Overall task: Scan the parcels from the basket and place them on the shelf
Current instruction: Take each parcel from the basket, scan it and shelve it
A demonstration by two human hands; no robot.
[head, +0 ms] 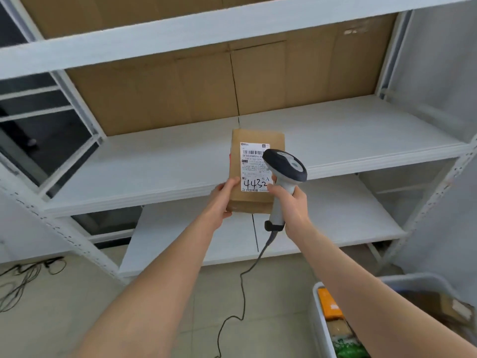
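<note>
Right now you are at the scanning step, and my judgement is that it goes best if you hold the parcel (254, 171) steady with its label (254, 167) tilted flat toward the scanner (285, 174), then back the scanner head off a little so its nose clears the barcode, which sits at the label's 12 o'clock edge and is partly covered at 3 o'clock by the scanner's dark head. Your left hand (223, 200) is closed around the parcel's lower left corner, at about 7 o'clock on the box, thumb lying on the front face and fingers wrapped behind, out of sight. Your right hand (293, 202) is clamped around the scanner's pale handle, forefinger at the front where a trigger would be; whether it is pressed I cannot tell. The parcel is a brown cardboard box held upright in the air in front of the middle board of the white shelf (348, 133), not resting on it. A cable (242, 285) hangs from the handle toward 6 o'clock across the floor. The basket (318, 321), with more parcels in it, sits at 5 o'clock beneath your right forearm.
</note>
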